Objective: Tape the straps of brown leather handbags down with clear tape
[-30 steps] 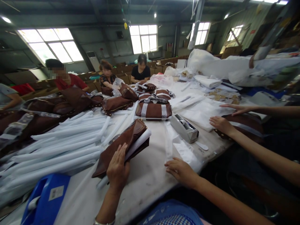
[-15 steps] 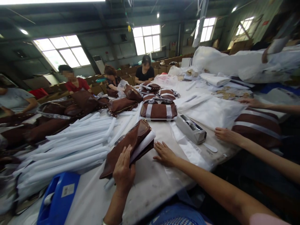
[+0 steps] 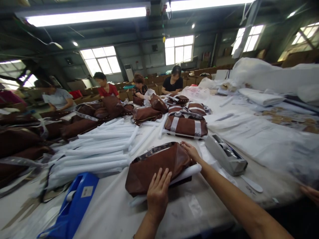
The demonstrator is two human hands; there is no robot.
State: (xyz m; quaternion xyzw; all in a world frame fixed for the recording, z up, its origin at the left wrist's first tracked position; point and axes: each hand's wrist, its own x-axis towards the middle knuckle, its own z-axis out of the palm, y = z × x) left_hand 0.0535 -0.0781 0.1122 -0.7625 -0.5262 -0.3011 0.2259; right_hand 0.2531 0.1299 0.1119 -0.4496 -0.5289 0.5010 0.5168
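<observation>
A brown leather bag (image 3: pixel 154 164) lies on the white table (image 3: pixel 112 209) in front of me, with a white foam roll (image 3: pixel 185 173) sticking out of its near side. My left hand (image 3: pixel 157 195) rests flat on the bag's near edge and on the roll, fingers stretched out. My right hand (image 3: pixel 190 151) reaches to the bag's far right corner and touches it, fingers together and partly hidden by the leather.
A grey tape dispenser (image 3: pixel 225 154) stands right of the bag. Several white foam rolls (image 3: pixel 99 149) lie left, a blue plastic object (image 3: pixel 74 205) near left. More brown bags (image 3: pixel 185 126) and several seated people (image 3: pixel 174 79) are farther back. Another person's hand (image 3: pixel 310 192) shows at right.
My right hand moved from the table edge up to the bag's far right corner. The view swung right and up; the neighbour's arms left most of the view.
</observation>
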